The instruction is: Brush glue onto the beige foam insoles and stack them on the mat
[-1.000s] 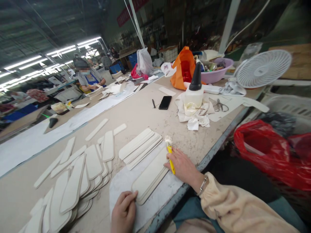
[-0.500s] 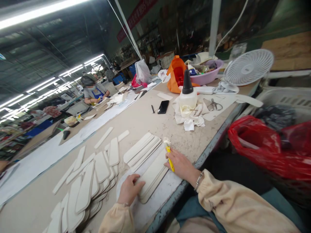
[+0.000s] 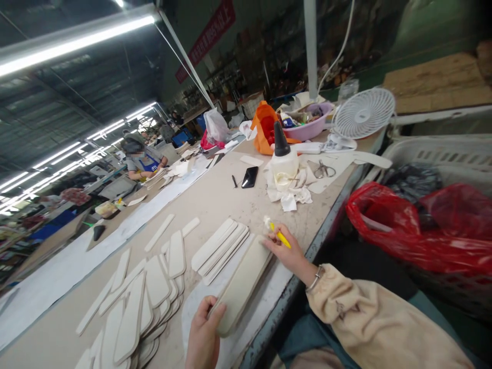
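Observation:
My left hand (image 3: 207, 328) grips the near end of a long cream panel (image 3: 246, 282) with rounded corners, thumb on top and fingers at its side edge. My right hand (image 3: 287, 251) is closed round a yellow-handled brush (image 3: 283, 239), whose pale bristle end points up and away. Fingers of that hand also touch the panel's far end. The panel lies tilted over a white sheet (image 3: 200, 294). Beside it is a neat stack of similar panels (image 3: 221, 248). To the left, a loose fanned pile of panels (image 3: 154, 287) spreads over the table.
A glue bottle (image 3: 284, 166) with a black nozzle stands on crumpled cloth, near scissors (image 3: 324, 170) and a black phone (image 3: 250, 177). Behind are an orange bag (image 3: 263, 130), a purple basin (image 3: 307, 128) and a white fan (image 3: 363, 115). A red plastic bag (image 3: 415, 230) lies right of the table edge.
My left hand has moved toward me and now grips the panel's near end, which looks raised and tilted. My right hand has turned the brush, and its fingers touch the far end.

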